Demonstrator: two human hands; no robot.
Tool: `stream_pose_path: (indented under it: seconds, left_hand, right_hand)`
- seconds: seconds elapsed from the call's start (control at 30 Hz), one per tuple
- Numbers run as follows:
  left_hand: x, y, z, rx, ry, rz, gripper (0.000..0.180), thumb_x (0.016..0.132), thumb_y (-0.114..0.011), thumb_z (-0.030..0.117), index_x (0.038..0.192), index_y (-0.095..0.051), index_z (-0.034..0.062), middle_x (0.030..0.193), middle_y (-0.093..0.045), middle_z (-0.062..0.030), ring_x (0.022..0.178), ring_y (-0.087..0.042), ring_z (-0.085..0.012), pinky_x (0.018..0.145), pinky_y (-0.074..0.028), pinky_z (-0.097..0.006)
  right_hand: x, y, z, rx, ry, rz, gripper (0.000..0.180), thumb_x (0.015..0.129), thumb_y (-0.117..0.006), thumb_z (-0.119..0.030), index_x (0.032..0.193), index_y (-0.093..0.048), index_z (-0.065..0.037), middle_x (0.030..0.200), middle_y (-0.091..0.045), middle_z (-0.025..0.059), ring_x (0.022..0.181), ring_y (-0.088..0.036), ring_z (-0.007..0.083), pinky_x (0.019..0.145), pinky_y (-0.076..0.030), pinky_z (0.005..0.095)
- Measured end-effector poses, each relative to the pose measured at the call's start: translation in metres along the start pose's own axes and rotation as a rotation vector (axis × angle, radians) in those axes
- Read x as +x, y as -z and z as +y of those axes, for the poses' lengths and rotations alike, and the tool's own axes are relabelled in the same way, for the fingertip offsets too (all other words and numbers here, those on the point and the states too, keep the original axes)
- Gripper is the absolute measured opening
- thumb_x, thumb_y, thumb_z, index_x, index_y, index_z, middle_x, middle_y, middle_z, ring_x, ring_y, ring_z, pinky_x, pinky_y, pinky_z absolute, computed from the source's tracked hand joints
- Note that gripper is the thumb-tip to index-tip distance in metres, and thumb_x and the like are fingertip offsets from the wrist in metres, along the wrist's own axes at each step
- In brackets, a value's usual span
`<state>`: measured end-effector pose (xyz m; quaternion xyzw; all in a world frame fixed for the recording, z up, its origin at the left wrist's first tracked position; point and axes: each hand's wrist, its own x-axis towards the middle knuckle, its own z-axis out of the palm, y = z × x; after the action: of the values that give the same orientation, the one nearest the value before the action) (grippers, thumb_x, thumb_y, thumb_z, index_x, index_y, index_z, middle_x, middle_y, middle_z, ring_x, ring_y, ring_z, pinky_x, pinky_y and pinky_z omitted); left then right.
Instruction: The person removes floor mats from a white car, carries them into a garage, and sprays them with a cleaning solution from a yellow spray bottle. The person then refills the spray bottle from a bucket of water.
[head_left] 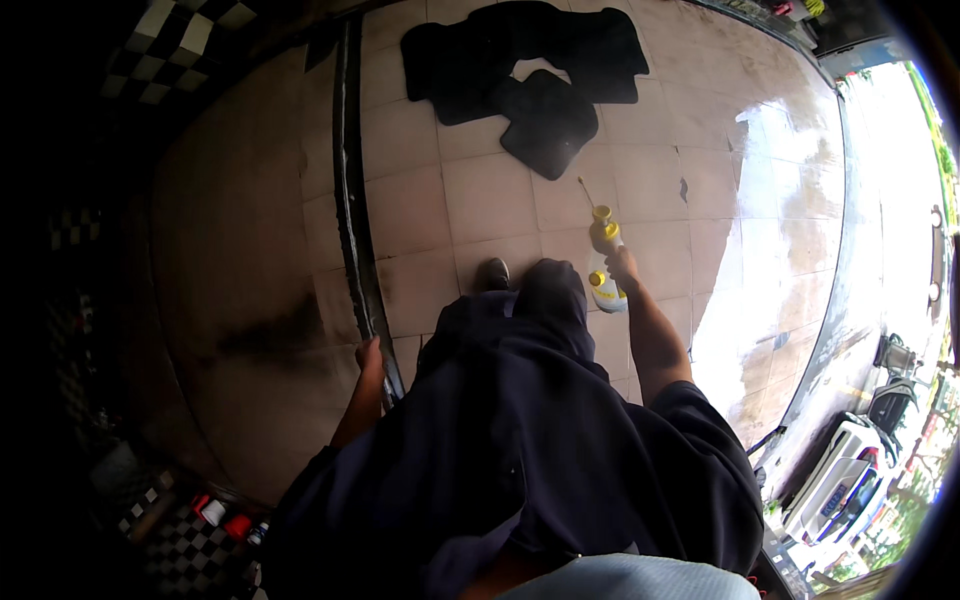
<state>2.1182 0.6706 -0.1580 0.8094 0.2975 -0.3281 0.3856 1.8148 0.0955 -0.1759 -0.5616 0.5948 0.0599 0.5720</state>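
My right hand (622, 266) is closed around a pale sprayer bottle (609, 294) with yellow caps. A thin wand (587, 193) with a yellow tip sticks out from the sprayer toward the mats. Several black floor mats (550, 122) lie beyond it on the tiles, some overlapping. The nearest mat is a little past the wand's tip, apart from it. My left hand (369, 352) hangs low at my side, over the dark floor channel (352, 190). Its fingers are mostly hidden, and no object shows in it.
Pinkish tiles (490, 200) cover the floor. Bright wet-looking glare (760, 260) spreads on the right, toward an open side. Outside stand a white car (838, 485) and a motorbike (893, 400). Red and white containers (222, 517) sit at the lower left on checkered tiles.
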Motion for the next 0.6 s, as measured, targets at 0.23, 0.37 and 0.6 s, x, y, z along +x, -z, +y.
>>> stream_pose_path:
  seconds: [0.23,0.37,0.6]
  left_hand:
    - [-0.008,-0.119,0.233,-0.010,-0.443,-0.092,0.026,0.089,-0.062,0.030,0.105,-0.060,0.0104,0.094,-0.058,0.0014,0.083,-0.054,-0.0103,0.068,-0.046,-0.027]
    - [0.017,-0.149,0.271,0.151,-0.374,-0.046,0.024,0.089,-0.062,0.027,0.106,-0.060,0.0100,0.094,-0.058,0.0019,0.083,-0.054,-0.0084,0.066,-0.045,-0.025]
    - [0.017,-0.199,0.305,0.396,-0.141,-0.041,0.023,0.090,-0.060,0.022,0.106,-0.059,0.0046,0.090,-0.059,-0.0019,0.078,-0.055,-0.0106,0.064,-0.046,-0.025]
  right_hand:
    - [0.153,0.000,-0.089,0.005,-0.002,0.070,0.055,0.091,-0.042,-0.052,0.083,-0.059,0.000,0.066,-0.060,0.0086,0.056,-0.059,0.0198,0.051,-0.047,0.0338]
    - [0.297,-0.013,-0.100,-0.144,0.070,0.116,0.033,0.091,-0.047,-0.034,0.083,-0.057,-0.003,0.068,-0.060,0.0061,0.054,-0.058,0.0152,0.044,-0.045,0.0301]
    - [0.439,-0.044,-0.166,-0.331,0.124,0.098,0.055,0.091,-0.043,-0.050,0.088,-0.060,0.002,0.087,-0.063,0.0238,0.085,-0.061,0.0388,0.076,-0.047,0.0448]
